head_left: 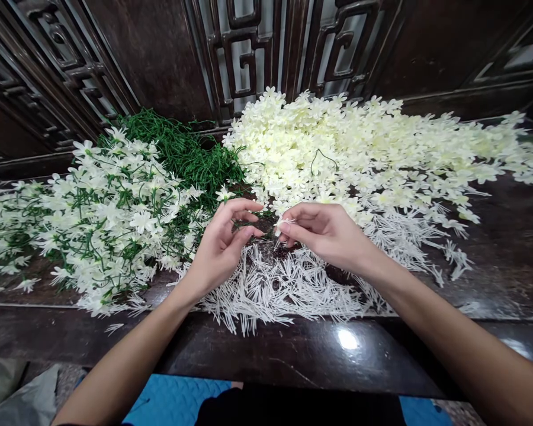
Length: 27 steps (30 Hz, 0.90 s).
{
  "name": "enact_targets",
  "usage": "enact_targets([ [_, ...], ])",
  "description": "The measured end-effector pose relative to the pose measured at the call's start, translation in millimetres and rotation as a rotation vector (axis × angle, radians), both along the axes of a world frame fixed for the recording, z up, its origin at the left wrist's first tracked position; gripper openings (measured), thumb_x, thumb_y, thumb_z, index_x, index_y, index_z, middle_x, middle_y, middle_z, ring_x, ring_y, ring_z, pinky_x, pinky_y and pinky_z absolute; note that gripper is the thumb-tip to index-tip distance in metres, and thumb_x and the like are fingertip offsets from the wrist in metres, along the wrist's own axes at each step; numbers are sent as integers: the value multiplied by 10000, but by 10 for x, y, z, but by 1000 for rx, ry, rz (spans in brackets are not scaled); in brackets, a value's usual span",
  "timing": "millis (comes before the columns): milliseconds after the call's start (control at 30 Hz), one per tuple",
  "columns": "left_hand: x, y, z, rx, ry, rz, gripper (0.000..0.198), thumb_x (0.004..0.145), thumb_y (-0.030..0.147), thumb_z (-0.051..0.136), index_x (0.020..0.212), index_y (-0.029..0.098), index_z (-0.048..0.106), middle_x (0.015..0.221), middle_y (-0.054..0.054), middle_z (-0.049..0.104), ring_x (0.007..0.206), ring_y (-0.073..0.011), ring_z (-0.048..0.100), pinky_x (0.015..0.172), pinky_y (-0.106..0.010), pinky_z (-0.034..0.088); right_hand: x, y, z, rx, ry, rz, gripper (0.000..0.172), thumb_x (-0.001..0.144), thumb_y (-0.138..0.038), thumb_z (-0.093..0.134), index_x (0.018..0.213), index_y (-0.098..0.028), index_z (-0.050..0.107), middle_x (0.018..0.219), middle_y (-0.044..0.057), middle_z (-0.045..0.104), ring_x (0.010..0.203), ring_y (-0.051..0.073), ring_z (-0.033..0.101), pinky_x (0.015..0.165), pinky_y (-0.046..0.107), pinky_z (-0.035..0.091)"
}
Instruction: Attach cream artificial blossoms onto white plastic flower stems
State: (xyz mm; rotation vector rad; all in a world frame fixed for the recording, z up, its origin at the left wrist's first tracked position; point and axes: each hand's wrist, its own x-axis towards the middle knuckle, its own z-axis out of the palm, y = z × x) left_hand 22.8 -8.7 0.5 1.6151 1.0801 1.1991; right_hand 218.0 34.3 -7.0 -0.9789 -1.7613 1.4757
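Note:
My right hand (322, 234) pinches a small white stamen piece (281, 225) between thumb and fingertips. Facing it, my left hand (224, 239) has its fingers curved, with a gap between thumb and forefinger; a dark green stem shows behind that gap. Just above its knuckles appears a white flower (224, 194), and I cannot tell whether the hand touches it. Below both hands spreads a heap of white stamens (279, 290). Beyond my right hand lies a big pile of cream-yellow petal blossoms (320, 142).
Assembled white flowers with green stems (119, 219) are heaped at the left. Behind them lies a tangle of green stems (182, 148). Everything rests on a dark glossy wooden bench (493, 266) against a carved wooden back (160, 53). Blue quilted fabric (177, 399) lies below the front edge.

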Motion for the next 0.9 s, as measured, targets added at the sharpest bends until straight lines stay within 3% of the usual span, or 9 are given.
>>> enact_targets([
  [100,-9,9,-12,30,5,27,176,838,121,553,998,193,547,1104,-73,462,1009,-182,495,802,-279,574,-11,-5,4,-13,50,-21,201,802,-363,688,851,-170,662,906,69,682,776,183,668,759,406,558],
  [200,-17,8,-12,1,-30,-56,160,839,117,557,977,197,541,1027,-61,486,970,-176,508,780,-278,579,-10,-10,16,-37,103,-21,167,786,-337,711,830,-179,675,1152,87,630,951,203,654,892,437,521],
  [267,-16,4,-2,-43,-45,-108,158,854,117,543,991,196,551,994,-61,521,939,-171,538,793,-290,574,-6,-12,27,-50,140,4,151,784,-324,715,831,-184,683,1198,83,614,943,194,659,895,434,523],
  [367,-7,2,14,-100,-12,-103,128,871,133,529,965,176,605,991,-74,570,926,-173,579,824,-311,557,0,-11,33,-50,178,33,145,784,-310,718,866,-194,693,1057,69,677,807,169,677,811,399,558],
  [467,6,5,11,-85,42,-54,104,843,144,583,903,161,667,953,-77,617,901,-172,602,826,-324,539,-5,-14,18,-14,179,21,132,768,-290,734,860,-202,699,878,41,705,804,174,672,771,360,560],
  [600,13,0,-14,4,115,52,86,730,168,734,811,188,710,835,-52,679,809,-173,630,754,-323,536,-17,-37,-13,1,160,28,140,774,-305,729,864,-202,701,816,35,704,783,185,669,720,354,564],
  [700,-1,-3,-21,53,250,108,35,725,218,756,733,214,722,719,-22,700,672,-153,625,650,-303,512,-12,-50,-13,-23,149,81,136,799,-302,707,903,-215,697,795,25,697,791,190,670,732,370,567],
  [900,-52,18,-17,139,538,111,111,838,192,629,915,220,704,708,-3,669,624,-133,593,607,-279,445,15,-24,63,17,135,99,99,821,-304,685,875,-222,693,806,22,685,825,181,663,786,379,559],
])
